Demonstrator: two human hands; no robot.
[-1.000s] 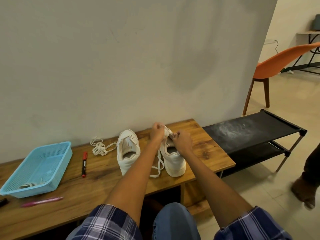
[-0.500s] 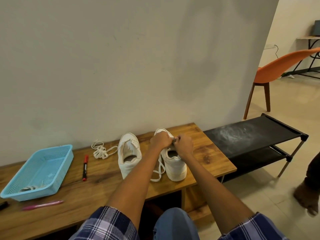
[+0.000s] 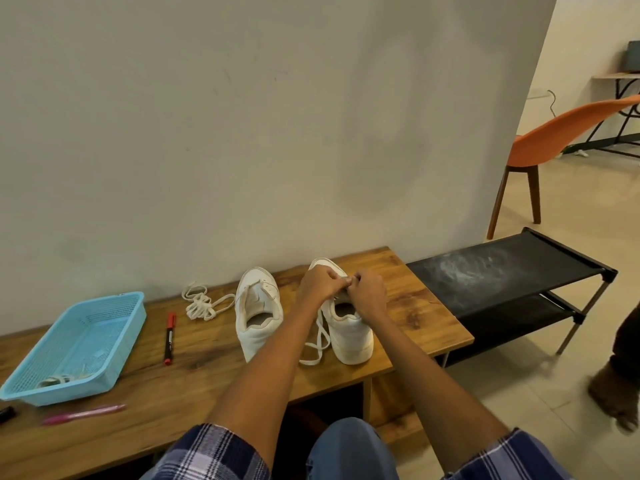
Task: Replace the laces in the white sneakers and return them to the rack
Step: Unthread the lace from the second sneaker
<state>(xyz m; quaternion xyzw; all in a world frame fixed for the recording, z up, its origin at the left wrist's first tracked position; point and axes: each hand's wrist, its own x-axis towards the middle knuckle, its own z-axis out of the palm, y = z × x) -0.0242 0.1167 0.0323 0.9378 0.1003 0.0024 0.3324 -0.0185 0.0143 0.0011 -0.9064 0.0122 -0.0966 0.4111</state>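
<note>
White sneakers stand side by side on the desk (image 3: 194,382), heels toward us: left sneaker (image 3: 258,313) unlaced, right sneaker (image 3: 349,327) under our hands. Our left hand (image 3: 320,282) and right hand (image 3: 367,292) pinch its lace (image 3: 317,341) (ends trailing loose); the rack (image 3: 502,271) stands alongside.

The tabletop (image 3: 408,306) is wood with dark, knotty grain and a low sheen. Both sneakers (image 3: 258,327) look like smooth, matt white leather or a like stuff. The laces (image 3: 202,304) are flat woven cloth. The basket (image 3: 78,344) is perforated light-blue plastic. The rack (image 3: 502,271) has black matt cloth shelves, scuffed white, on thin metal legs. The wall (image 3: 242,116) is matt plaster.
</note>
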